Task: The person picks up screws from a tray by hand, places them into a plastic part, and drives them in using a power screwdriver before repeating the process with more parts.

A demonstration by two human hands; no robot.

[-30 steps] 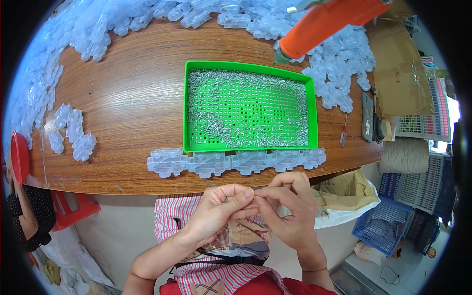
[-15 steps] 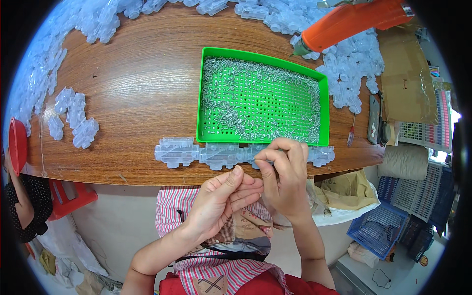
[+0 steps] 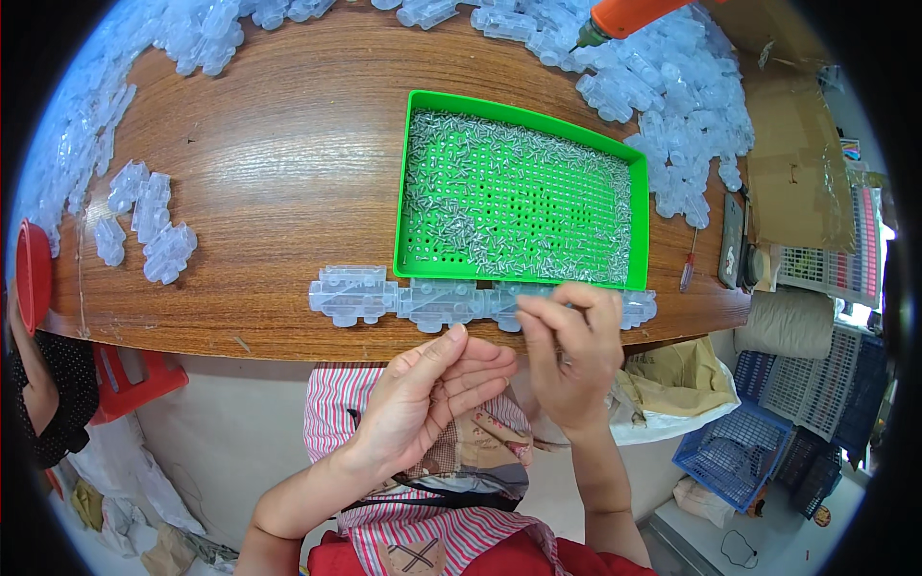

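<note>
My left hand [image 3: 415,389] is cupped palm up just off the table's front edge, its fingers curled together; whatever lies in the palm is hidden. To its right, my right hand [image 3: 574,360] is closed in a pinch above the edge, thumb against forefinger. Anything between those fingertips is too small to make out. Clear plastic housings lie in a row along the edge: the leftmost housing [image 3: 351,296], another housing [image 3: 440,303] beside it, and more partly behind my right hand. Directly beyond them stands a green tray [image 3: 403,192] holding many small silver screws [image 3: 451,230].
An orange power screwdriver [image 3: 629,14] hangs at the upper right. Piles of clear housings [image 3: 663,106] cover the far table, with a small cluster [image 3: 154,221] at left. A hand screwdriver [image 3: 689,264] and a phone [image 3: 733,240] lie at right. Another person's arm [image 3: 34,360] shows far left.
My right hand has moved slightly right, away from my left hand, which stays cupped. The orange power screwdriver has swung up toward the top edge. The whole view has shifted a little.
</note>
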